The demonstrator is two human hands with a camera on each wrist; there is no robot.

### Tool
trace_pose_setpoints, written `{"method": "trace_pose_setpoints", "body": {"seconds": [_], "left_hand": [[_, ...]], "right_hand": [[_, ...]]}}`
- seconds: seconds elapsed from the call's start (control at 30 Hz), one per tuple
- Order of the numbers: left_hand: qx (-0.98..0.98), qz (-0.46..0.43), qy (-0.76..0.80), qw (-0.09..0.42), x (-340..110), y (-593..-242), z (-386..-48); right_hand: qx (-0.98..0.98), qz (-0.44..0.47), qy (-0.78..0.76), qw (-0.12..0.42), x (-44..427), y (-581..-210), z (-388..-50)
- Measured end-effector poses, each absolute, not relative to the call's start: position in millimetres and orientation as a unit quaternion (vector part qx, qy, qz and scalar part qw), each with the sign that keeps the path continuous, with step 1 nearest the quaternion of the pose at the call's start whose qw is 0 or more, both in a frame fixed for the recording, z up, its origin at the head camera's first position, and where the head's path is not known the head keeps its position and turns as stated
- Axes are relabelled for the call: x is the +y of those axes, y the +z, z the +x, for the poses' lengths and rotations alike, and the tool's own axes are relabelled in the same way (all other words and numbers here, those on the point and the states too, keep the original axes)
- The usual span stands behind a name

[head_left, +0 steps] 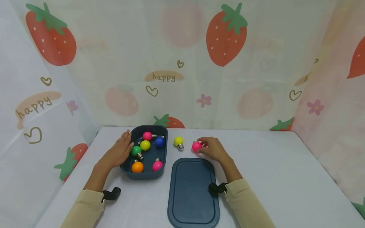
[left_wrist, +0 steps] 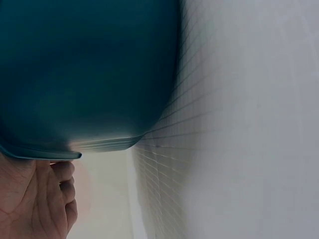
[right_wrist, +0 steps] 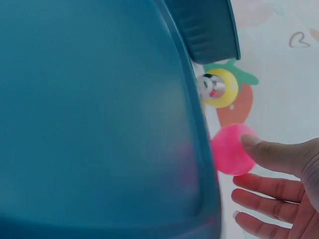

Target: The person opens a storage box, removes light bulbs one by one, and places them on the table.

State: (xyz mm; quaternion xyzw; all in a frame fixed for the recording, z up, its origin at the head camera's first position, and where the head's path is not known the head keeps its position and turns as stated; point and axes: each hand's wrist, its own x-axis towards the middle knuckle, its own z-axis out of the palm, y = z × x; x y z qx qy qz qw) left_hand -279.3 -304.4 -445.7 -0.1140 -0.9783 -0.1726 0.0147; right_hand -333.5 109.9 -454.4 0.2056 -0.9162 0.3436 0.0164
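Observation:
On the white table, my right hand (head_left: 212,148) pinches a pink light bulb (head_left: 196,146) between thumb and fingers; the right wrist view shows the thumb on its round pink globe (right_wrist: 232,152). My left hand (head_left: 118,152) lies with straight fingers along the left rim of a dark blue box (head_left: 145,176). Inside are a green bulb (head_left: 136,151), a yellow bulb (head_left: 145,145), a blue bulb (head_left: 159,142), an orange bulb (head_left: 137,167) and two pink ones. Another yellow bulb (head_left: 178,141) lies on the table between the box and my right hand.
A flat dark blue lid (head_left: 194,193) lies right of the box, in front of the loose bulbs, with the right forearm beside it. Behind the table (head_left: 271,177) hangs a strawberry-print cloth (head_left: 182,104), which also covers both sides.

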Motion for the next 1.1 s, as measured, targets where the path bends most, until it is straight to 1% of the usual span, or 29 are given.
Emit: {"method": "trace_pose_setpoints", "body": {"seconds": [0.17, 0.67, 0.87, 1.1], "left_hand": [[-0.979, -0.112, -0.172, 0.013, -304, -445, -280], [-0.977, -0.113, -0.178, 0.015, -305, -447, -282], [-0.977, -0.116, -0.177, 0.015, -305, -446, -283], [-0.976, -0.116, -0.183, 0.012, -306, -448, -283]], "right_hand": [[-0.922, 0.216, 0.319, 0.039, 112, -443, -330], [-0.919, 0.218, 0.323, 0.060, 102, -399, -306], [-0.912, 0.236, 0.328, 0.075, 91, -393, -299], [-0.905, 0.271, 0.321, 0.074, 77, -397, -291]]}}
